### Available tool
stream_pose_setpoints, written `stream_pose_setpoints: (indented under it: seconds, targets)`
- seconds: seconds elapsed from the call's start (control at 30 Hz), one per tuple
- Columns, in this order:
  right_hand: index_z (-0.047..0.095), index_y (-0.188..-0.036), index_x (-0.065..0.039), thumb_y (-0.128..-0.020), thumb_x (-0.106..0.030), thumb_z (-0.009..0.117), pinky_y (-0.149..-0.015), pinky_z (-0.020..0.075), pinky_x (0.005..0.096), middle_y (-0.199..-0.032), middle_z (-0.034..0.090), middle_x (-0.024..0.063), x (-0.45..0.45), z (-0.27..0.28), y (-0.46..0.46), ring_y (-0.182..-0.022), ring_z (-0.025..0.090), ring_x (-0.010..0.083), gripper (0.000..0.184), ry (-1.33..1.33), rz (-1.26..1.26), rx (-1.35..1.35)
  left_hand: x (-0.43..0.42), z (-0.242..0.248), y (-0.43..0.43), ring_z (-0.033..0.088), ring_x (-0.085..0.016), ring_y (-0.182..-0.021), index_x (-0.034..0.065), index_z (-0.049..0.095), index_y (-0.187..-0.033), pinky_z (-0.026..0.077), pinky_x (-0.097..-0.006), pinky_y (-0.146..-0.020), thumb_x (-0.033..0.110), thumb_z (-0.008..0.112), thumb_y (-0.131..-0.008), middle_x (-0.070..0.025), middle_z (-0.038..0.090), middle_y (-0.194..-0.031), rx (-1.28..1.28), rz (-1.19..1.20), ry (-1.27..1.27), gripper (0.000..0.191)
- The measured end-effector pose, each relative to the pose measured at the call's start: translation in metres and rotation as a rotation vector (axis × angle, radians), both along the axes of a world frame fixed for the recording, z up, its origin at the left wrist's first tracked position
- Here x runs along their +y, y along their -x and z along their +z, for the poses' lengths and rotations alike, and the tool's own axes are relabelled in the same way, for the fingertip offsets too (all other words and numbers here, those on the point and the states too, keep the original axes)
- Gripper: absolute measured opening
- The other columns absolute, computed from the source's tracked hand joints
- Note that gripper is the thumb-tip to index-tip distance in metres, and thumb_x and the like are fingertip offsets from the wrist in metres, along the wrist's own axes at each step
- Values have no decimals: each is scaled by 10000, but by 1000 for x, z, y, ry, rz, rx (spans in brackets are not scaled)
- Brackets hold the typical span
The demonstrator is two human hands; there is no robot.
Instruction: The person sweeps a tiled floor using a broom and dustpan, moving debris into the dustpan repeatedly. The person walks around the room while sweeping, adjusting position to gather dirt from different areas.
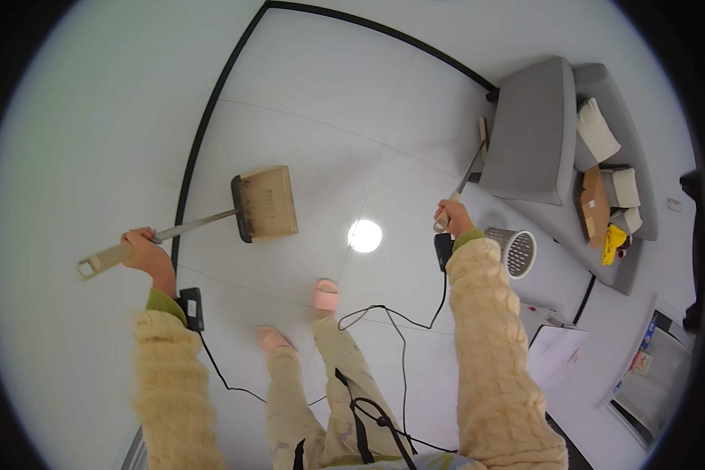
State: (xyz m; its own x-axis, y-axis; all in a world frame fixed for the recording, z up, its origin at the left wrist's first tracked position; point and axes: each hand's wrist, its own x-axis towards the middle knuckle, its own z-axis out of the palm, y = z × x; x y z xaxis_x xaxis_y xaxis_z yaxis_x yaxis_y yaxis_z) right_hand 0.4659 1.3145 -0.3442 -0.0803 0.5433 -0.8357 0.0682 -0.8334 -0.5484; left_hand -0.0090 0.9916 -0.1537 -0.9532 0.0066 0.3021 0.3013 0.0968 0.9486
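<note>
My left hand point(148, 254) is closed around the beige grip of a long-handled dustpan point(267, 204). Its tan pan with a dark comb-toothed edge is over the pale floor at centre left, and dark bits show in it. At the right, my right hand point(455, 216) grips the handle of a broom point(467, 170). The broom's narrow head reaches the floor beside the end of the grey sofa, partly hidden by the sofa. Black cabled devices are strapped at both wrists.
A grey sofa point(529, 129) at the right holds cushions, an open cardboard box point(593, 205) and a yellow item point(613, 243). A perforated white wastebasket point(520, 254) stands near my right forearm. Black baseboard point(202, 129) edges the floor; cables hang before my legs.
</note>
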Motion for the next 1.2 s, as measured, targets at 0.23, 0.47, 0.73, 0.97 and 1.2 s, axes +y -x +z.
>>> stream_pose_setpoints:
  seconds: [0.23,0.47,0.73,0.97,1.2]
  targets:
    - [485,-645,40,-693,30,492,-415,433,364,-554,494,128,36,6,65,-460,512,237,50,-74,145,-41,7,8,-4,423,-166,-481,38,349,-581,411,-288,-502,13,407,-713,-73,420,-515,-39,22,-57,147]
    - [458,-667,38,-683,-5,516,-373,416,340,-538,503,122,66,-14,116,-423,509,223,74,-208,427,-212,7,6,-2,411,-158,-483,42,332,-592,406,-284,-508,11,399,-710,-68,407,-510,-39,30,-21,139]
    - [344,-928,-63,-760,-23,520,-307,397,341,-566,502,108,-51,-43,31,-390,501,208,247,-261,693,-514,16,6,-4,395,-133,-489,53,330,-628,359,-248,-503,32,419,-725,-45,405,-510,-67,22,-16,134]
    - [452,-767,-7,-693,-142,608,-441,482,349,-565,548,126,-227,38,-88,-433,565,220,219,-5,972,-600,26,8,-9,377,-99,-506,55,340,-666,338,-238,-501,76,449,-785,-26,424,-543,-59,-22,40,163]
    - [490,-641,-14,-676,-86,606,-356,384,277,-482,481,45,-188,113,-42,-392,481,135,141,29,703,-543,41,2,-7,378,-90,-545,54,353,-691,334,-235,-516,109,469,-809,-17,434,-581,-188,-17,104,175]
